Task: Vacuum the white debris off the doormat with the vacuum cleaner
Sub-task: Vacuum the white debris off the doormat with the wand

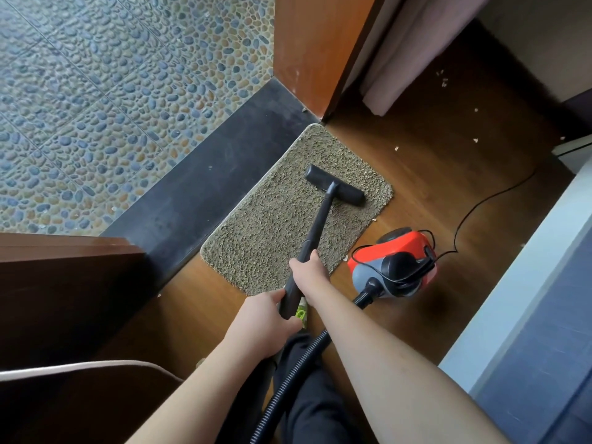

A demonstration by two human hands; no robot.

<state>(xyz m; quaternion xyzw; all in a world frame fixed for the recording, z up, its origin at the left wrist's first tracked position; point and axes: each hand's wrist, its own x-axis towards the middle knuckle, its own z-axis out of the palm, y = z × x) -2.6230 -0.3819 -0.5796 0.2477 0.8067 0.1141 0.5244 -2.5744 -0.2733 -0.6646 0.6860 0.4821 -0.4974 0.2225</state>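
A shaggy beige doormat (275, 225) lies on the wooden floor beside a dark threshold. The black floor nozzle (334, 185) of the vacuum rests flat on the mat's far right part. Its black wand (317, 225) runs back toward me. My right hand (309, 270) grips the wand higher up, and my left hand (266, 325) grips its lower end near the hose. The red and grey vacuum cleaner body (395, 262) stands on the floor just right of the mat. I see no white debris on the mat's visible surface.
White scraps (445, 81) lie scattered on the wooden floor at the back right. A black power cord (480, 203) snakes away from the vacuum. The ribbed hose (288, 379) curls past my leg. A door frame (314, 52) and a curtain (416, 49) stand behind the mat; dark furniture (64, 299) is at left.
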